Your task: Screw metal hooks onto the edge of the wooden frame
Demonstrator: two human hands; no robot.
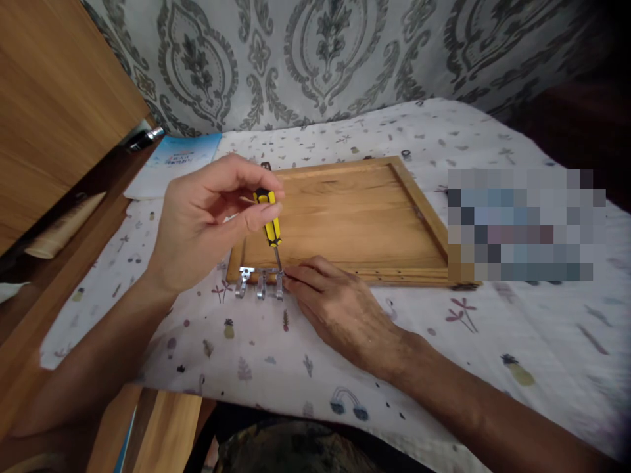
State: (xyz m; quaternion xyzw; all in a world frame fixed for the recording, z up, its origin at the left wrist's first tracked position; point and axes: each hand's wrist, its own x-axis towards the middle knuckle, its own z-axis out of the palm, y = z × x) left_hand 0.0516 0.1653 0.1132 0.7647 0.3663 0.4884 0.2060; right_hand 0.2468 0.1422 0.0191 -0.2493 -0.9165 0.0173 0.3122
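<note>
My left hand (211, 223) pinches the handle of a small yellow and black screwdriver (272, 226) between thumb and fingers. The screwdriver stands nearly upright, its tip down at the right end of a silver metal hook rail (262, 281). That rail, with three hooks hanging off it, lies along the near edge of a framed wooden board (340, 217). Close to the screwdriver tip, my right hand (340, 305) has its fingertips together at the rail's right end. Whatever those fingertips pinch, if anything, is too small to make out.
A white cloth with small printed pictures (276, 355) covers the table under the board. At the back left lies a blue and white booklet (182, 157), near a dark pen-like object (148, 139). Wooden furniture (59, 105) stands at left; a patterned curtain (325, 59) hangs behind.
</note>
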